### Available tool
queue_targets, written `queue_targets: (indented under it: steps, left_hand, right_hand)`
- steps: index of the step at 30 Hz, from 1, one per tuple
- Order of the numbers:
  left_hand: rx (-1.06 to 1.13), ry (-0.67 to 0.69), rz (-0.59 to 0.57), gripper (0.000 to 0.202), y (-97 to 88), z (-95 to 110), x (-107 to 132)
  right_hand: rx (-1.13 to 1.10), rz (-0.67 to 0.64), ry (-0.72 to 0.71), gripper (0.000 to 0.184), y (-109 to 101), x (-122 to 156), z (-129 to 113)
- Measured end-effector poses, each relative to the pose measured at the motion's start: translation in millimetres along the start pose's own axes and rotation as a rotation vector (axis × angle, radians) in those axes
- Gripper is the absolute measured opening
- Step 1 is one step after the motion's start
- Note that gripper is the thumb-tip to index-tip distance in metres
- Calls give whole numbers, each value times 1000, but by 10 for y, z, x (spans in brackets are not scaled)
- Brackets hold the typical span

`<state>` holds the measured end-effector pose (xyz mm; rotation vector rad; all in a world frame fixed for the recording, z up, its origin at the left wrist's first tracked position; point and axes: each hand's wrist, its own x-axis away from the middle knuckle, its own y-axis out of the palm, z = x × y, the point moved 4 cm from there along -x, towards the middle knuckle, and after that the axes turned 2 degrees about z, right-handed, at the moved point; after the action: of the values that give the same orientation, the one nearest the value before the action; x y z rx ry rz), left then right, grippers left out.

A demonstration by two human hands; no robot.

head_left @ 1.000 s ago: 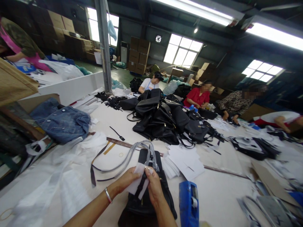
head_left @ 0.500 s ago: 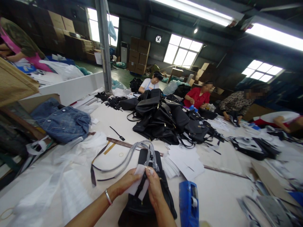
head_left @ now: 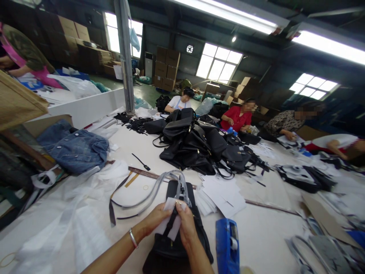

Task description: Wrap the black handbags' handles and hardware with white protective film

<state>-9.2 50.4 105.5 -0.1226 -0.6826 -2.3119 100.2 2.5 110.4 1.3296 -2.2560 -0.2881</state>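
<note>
A black bag point(head_left: 167, 252) lies flat on the table in front of me, its top pointing away. Over it, my left hand point(head_left: 156, 220) pinches a piece of thin white wrapping sheet point(head_left: 176, 229) that is tucked around a black strap point(head_left: 171, 217). From the other side my right hand point(head_left: 186, 223) closes its thumb and fingers on the same sheet and strap. Long straps in clear plastic wrap point(head_left: 155, 190) curve off the bag's top to the left. The exact grip of the fingertips is partly hidden.
Blue tape dispenser point(head_left: 224, 243) right of the bag; white paper sheets point(head_left: 222, 194) beyond it. A pile of black bags point(head_left: 196, 142) stands farther back. Denim jacket point(head_left: 76, 148) and white wrapping point(head_left: 91, 224) lie left. Several co-workers sit across the table, near a metal post point(head_left: 125, 57).
Both my hands stay almost in place on the sheet and strap. Across the table, a co-worker in a patterned top has shifted their hands and the item they handle.
</note>
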Motion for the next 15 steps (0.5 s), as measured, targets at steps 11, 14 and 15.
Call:
queue_targets:
  steps: [11, 14, 15]
  left_hand:
    - [-18, 31, -65, 52, 85, 179, 55]
    - [-29, 69, -6, 50, 112, 131, 45]
    - [-38, 83, 22, 49, 120, 110, 38]
  right_hand:
    - [19, 3, -16, 40, 5, -29, 20]
    - [84, 34, -74, 37, -1, -48, 35]
    - [112, 43, -95, 36, -4, -55, 40]
